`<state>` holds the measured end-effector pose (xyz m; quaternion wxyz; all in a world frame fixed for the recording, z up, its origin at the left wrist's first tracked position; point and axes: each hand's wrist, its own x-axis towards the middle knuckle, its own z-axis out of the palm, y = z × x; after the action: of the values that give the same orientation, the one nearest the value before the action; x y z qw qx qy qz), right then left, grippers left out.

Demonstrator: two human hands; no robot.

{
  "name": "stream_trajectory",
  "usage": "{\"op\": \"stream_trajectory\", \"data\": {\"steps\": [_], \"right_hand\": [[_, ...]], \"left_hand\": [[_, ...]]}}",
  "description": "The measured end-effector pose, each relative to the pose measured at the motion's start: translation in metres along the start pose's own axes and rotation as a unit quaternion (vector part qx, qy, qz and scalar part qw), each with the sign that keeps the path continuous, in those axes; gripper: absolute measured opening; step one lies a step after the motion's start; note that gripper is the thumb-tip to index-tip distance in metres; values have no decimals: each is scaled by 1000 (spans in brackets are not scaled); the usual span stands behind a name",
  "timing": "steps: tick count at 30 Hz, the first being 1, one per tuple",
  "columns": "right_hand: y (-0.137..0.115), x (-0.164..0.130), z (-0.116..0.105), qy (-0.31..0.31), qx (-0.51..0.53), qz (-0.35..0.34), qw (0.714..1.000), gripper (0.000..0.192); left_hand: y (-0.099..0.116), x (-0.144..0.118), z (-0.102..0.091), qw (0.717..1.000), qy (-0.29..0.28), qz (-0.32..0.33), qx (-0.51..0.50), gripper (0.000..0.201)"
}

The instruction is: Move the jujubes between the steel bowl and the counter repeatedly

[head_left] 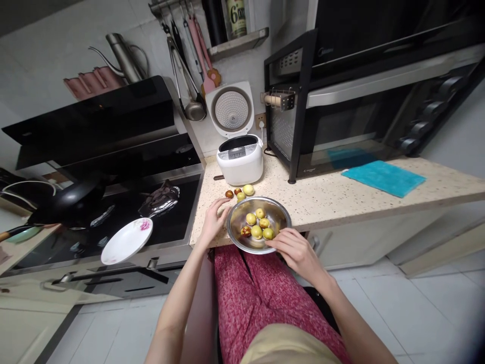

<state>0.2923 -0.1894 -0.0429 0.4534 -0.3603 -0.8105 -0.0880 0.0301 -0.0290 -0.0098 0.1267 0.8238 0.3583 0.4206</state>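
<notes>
A shiny metal bowl (237, 215) sits at the counter's front edge and sticks out over my lap. Several yellow-green jujubes (256, 232), some with brown patches, lie inside it. My right hand (297, 250) pinches the bowl's near right rim. Beyond the bowl, on the counter, is a small group of loose jujubes: two reddish-brown ones, a yellow-green one and a pale yellow one (248, 189). My left hand (214, 220) is at the bowl's left side, thumb and fingers apart, fingertips close to the leftmost brown jujube (229, 194). I see nothing in that hand.
A white rice cooker (242, 169) with its lid up stands behind the fruit. On the left, a white plate (127, 241) overhangs the black stove (170, 222). A teal cloth (384, 178) lies to the right, before an oven (348, 121). Utensils (189, 65) hang on the wall.
</notes>
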Motion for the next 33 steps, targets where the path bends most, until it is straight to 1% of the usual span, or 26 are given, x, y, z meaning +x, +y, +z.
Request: {"op": "stream_trajectory", "data": {"steps": [2,8,12,16,21,26,29,33], "right_hand": [[0,0,0,0,2,-2,1000,32],[0,-1,0,2,7,7,1000,34],[3,-1,-2,-7,17,3,1000,31],[10,1,-8,-19,21,-5,1000,29],[16,4,-16,-35,54,-2,998,30],[18,5,-19,-37,72,3,997,34],[20,3,-19,-35,78,2,996,33],[24,-5,-20,-27,74,6,997,37]], "left_hand": [[-8,4,-2,1000,-9,0,-1,26],[-33,15,-5,999,-37,5,12,30],[-48,16,-3,997,-67,10,21,34],[-58,15,0,995,-100,8,22,39],[-66,16,4,995,-96,-3,21,43],[-67,19,10,996,-85,6,10,45],[-68,24,16,997,-74,-2,2,44],[-77,36,30,997,-73,-23,0,43]]}}
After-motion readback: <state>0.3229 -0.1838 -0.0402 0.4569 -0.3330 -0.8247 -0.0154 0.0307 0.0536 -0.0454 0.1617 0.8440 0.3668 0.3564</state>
